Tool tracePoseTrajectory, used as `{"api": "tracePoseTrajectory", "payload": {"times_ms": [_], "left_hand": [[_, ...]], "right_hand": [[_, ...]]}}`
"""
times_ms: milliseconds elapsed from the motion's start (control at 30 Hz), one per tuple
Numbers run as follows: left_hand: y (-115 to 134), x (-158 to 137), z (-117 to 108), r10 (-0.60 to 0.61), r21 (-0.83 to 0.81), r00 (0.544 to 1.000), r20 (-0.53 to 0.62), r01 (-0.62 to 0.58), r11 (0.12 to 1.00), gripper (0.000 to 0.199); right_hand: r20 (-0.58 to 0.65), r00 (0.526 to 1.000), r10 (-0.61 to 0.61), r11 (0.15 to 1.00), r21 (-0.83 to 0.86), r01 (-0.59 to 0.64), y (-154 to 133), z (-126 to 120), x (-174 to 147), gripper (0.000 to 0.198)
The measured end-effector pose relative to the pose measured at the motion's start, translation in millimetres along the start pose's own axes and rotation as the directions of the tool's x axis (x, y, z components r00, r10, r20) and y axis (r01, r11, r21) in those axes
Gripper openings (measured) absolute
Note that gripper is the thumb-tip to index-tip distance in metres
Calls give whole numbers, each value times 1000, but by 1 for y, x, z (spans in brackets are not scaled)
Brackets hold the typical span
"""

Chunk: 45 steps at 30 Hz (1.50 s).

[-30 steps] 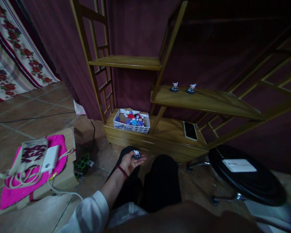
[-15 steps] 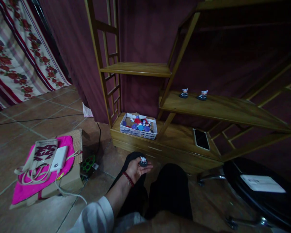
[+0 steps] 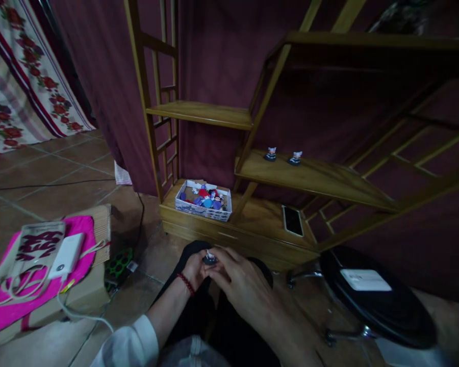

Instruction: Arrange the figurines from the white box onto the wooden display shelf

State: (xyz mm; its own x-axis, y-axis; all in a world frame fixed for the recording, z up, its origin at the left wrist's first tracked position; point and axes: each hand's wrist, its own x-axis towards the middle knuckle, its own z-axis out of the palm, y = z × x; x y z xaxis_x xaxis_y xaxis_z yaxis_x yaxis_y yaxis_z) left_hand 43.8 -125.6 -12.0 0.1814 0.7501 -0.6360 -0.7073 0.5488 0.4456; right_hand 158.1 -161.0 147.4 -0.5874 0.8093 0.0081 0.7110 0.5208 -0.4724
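Newly arrived since a second ago, the right hand (image 3: 241, 278) joins the left hand (image 3: 196, 268) above the knees, both sets of fingertips pinching the small white-and-dark toy figurine (image 3: 209, 258) between them. Beyond stands a white cardboard box of colourful toys (image 3: 204, 201) on the wooden shelf unit (image 3: 260, 221), near a black phone (image 3: 292, 220).

The hands (image 3: 218, 270) hide most of the small figurine (image 3: 209, 258).
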Motion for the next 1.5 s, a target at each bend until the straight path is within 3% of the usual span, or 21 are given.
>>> {"api": "tracePoseTrajectory", "payload": {"times_ms": [100,200,500,600,767,1000,1300,1500], "left_hand": [[-3,-6,11,52,32,998,-25,-52,998,16],[-6,-12,23,97,29,994,-45,-95,995,11],[-10,-19,43,132,17,986,-106,-131,991,9],[-12,-24,48,142,15,985,-93,-141,990,9],[-17,-36,58,143,36,989,-41,-141,989,9],[-20,-52,71,122,72,990,-70,-117,990,14],[-17,-55,79,153,73,988,36,-155,985,4],[-10,-67,102,181,95,981,67,-187,978,7]], "right_hand": [[4,993,116,989,-87,-116,33,21,6,38],[23,994,104,992,-81,-102,50,35,5,43],[-136,966,217,970,-83,-230,55,41,4,34],[-161,965,206,970,-93,-223,57,42,2,39],[-172,964,205,960,-157,-232,57,42,-3,27],[-218,954,204,950,-191,-247,56,39,-12,23],[-380,902,204,974,-14,-226,53,19,-24,19],[-431,877,213,977,108,-184,56,0,-22,18]]}}
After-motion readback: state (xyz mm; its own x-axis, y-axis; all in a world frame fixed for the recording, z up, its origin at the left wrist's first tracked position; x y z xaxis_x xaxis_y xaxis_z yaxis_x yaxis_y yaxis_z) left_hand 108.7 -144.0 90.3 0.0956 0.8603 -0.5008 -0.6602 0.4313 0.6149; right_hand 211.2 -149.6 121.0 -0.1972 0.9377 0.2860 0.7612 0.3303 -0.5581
